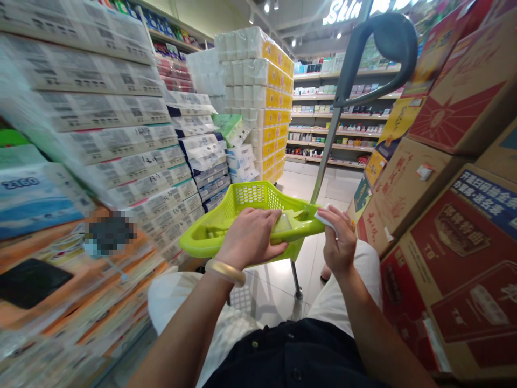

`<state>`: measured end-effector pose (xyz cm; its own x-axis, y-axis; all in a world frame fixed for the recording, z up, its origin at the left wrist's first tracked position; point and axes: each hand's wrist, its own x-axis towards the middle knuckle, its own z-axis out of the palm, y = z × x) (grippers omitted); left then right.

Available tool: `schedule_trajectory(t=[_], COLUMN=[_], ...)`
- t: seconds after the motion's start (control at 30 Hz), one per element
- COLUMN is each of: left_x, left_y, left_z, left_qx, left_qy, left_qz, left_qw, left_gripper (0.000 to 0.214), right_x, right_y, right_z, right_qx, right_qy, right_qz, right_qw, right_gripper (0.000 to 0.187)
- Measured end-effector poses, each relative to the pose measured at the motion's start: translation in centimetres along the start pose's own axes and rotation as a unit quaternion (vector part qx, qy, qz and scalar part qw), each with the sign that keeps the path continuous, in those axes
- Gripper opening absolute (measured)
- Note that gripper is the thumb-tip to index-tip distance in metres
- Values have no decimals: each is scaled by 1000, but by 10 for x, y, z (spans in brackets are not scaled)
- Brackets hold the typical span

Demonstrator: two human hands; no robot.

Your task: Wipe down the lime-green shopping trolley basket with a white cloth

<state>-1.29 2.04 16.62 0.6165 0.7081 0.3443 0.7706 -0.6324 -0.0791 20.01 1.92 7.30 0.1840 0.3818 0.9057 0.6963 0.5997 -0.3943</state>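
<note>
A lime-green plastic shopping basket (pixel 210 229) on a wheeled frame stands in front of my knees, its long grey handle (pixel 388 40) rising to the upper right. My left hand (pixel 250 237) lies on the basket's near rim, fingers curled over the edge; a gold bangle (pixel 225 271) circles that wrist. My right hand (pixel 341 237) is at the basket's right corner, fingers pinched on a small white cloth or tissue (pixel 325 220) pressed against the rim. I appear to be crouched or seated, white trousers showing below.
Stacked packs of tissue and toilet paper (pixel 121 140) wall the left side. Red and brown cartons (pixel 456 178) are piled on the right. A tower of yellow-wrapped rolls (pixel 266 97) stands ahead, with product shelves (pixel 343 129) beyond the tiled aisle floor (pixel 307 188).
</note>
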Motion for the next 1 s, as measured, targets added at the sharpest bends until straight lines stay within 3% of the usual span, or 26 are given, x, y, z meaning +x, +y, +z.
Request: schedule_trajectory(t=[0.07, 0.23, 0.43, 0.57, 0.63, 0.83, 1.0], left_x=[0, -2, -6, -8, -9, -10, -10], left_y=[-1, -5, -12, -17, -20, -22, -22], left_z=[0, -2, -5, -5, -5, -7, -6], left_qx=[-4, -13, -28, -34, -40, -49, -43], left_qy=[1, 5, 3, 5, 4, -2, -2], left_qz=[-1, -1, 8, 3, 5, 8, 4], left_qw=[1000, 1000, 1000, 999, 999, 999, 999], left_gripper=[63, 59, 54, 54, 54, 53, 53], right_x=[1, -2, 3, 2, 3, 2, -7], right_y=[1, -4, 0, -12, -12, -1, -11], right_z=[-1, -3, -4, -5, -5, -1, -4], right_qx=[6, 7, 26, 8, 19, 123, 62], right_qy=[14, -59, -4, -77, -86, 17, -45], right_qz=[20, -54, 19, -51, -58, 95, -11], right_qw=[1000, 997, 999, 996, 994, 988, 997], right_gripper=[30, 32, 30, 32, 32, 28, 28])
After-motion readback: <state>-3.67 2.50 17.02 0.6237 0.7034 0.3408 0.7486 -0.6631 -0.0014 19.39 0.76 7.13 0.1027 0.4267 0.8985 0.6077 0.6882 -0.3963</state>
